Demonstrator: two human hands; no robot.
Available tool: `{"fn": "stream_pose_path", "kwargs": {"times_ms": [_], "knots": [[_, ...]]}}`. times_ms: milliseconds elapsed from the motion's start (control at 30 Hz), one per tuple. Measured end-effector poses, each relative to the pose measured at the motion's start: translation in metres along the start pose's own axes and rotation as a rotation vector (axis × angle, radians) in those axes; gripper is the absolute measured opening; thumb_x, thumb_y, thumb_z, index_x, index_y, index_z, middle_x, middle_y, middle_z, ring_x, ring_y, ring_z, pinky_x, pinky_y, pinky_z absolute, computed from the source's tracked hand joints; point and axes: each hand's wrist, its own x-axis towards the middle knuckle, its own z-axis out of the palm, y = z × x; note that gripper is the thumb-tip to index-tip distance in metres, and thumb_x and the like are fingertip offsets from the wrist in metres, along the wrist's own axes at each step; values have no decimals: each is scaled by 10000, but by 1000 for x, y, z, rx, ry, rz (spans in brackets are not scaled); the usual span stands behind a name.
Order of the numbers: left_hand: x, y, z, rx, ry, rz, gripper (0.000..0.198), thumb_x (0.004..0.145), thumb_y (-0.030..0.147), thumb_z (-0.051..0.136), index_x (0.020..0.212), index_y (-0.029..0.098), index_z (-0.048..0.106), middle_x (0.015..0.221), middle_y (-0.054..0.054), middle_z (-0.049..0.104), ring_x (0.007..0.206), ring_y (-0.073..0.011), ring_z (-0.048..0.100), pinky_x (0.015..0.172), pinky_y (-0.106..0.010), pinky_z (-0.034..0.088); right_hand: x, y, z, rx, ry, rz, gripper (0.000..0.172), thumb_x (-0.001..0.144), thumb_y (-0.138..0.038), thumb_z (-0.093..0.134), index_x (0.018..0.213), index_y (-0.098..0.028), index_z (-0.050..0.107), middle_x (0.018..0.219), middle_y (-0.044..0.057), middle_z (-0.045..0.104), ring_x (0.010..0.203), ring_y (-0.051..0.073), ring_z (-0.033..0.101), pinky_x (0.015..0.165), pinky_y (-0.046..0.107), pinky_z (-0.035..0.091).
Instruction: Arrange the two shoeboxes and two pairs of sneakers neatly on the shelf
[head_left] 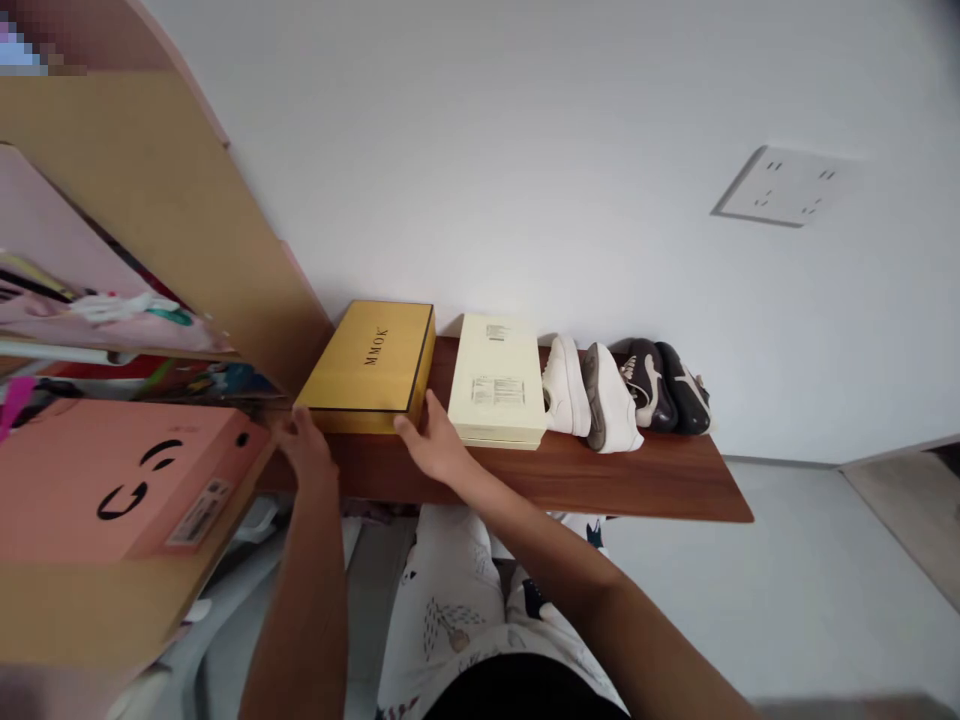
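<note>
A yellow box [360, 365] with black edging and the letters MMOK lies flat on a brown wooden board [652, 485], its back edge near the wall. My left hand [306, 448] holds its front left corner. On the front right corner, the thumb and fingers of my right hand [436, 442] grip the box. A pale cream box [496, 375] with printed labels lies just right of it, a narrow gap between them. Further right stand white sneakers [566, 385], one tipped on its side, then dark shoes [651, 385] with light markings.
On the left, a pink box [82, 480] with black marks rests on a wooden desk [112, 600]. Behind it a wooden panel [172, 190] and shelves with small items rise beside the board. A socket plate [784, 188] is on the white wall. My legs are below the board's front edge.
</note>
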Motion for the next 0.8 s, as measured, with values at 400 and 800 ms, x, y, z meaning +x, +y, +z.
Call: {"fn": "stream_pose_path", "kwargs": {"times_ms": [400, 800], "knots": [[26, 65, 14, 451, -104, 707, 501, 689, 374, 811, 1116, 183, 629, 1526, -188, 400, 1469, -424, 246, 1177, -598, 197, 1, 38, 72, 335, -255, 397, 469, 928, -400, 627, 1359, -223, 576, 1379, 104, 622, 1279, 250, 595, 1110, 426, 445], [-7, 1, 7, 587, -409, 990, 509, 840, 401, 657, 1301, 196, 590, 1497, -193, 470, 1445, -377, 350, 1174, -539, 217, -60, 30, -13, 114, -343, 181, 321, 909, -291, 630, 1216, -210, 678, 1194, 68, 709, 1071, 204, 672, 1012, 358, 503]]}}
